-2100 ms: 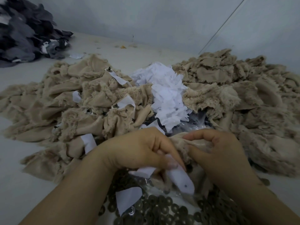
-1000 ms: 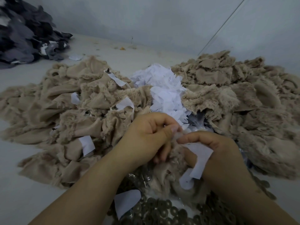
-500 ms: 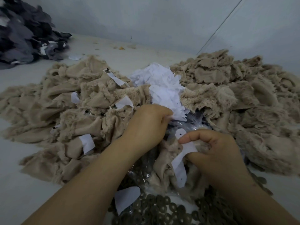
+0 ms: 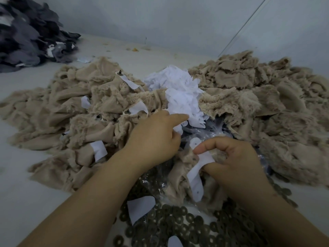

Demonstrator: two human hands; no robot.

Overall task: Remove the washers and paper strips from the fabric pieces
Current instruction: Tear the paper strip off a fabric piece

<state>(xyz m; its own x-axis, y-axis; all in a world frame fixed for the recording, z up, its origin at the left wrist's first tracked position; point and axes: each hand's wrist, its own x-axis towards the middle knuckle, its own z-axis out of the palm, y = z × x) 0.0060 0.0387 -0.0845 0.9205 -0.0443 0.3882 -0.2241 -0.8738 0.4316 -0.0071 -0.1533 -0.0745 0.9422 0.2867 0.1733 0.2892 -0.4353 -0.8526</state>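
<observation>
White paper strip point(image 4: 199, 168) and tan fabric piece point(image 4: 179, 175) pinched by right hand point(image 4: 235, 161) at lower middle, left hand point(image 4: 154, 138) above with pointing finger out, other fingers curled, grasp cannot be told, dark washers point(image 4: 178, 225) spread along bottom

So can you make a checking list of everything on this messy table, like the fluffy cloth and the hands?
Surface: pale table, mostly covered.
Job's things: beige fabric piece with paper strip; dark washers in front; white paper pile.
Clutter: beige fabric heaps; dark fabric pile far left.
Grippers: left hand near the paper pile, grip unclear; right hand pinches strip and fabric.
Cables: nothing seen.
Surroundings: plain wall.
</observation>
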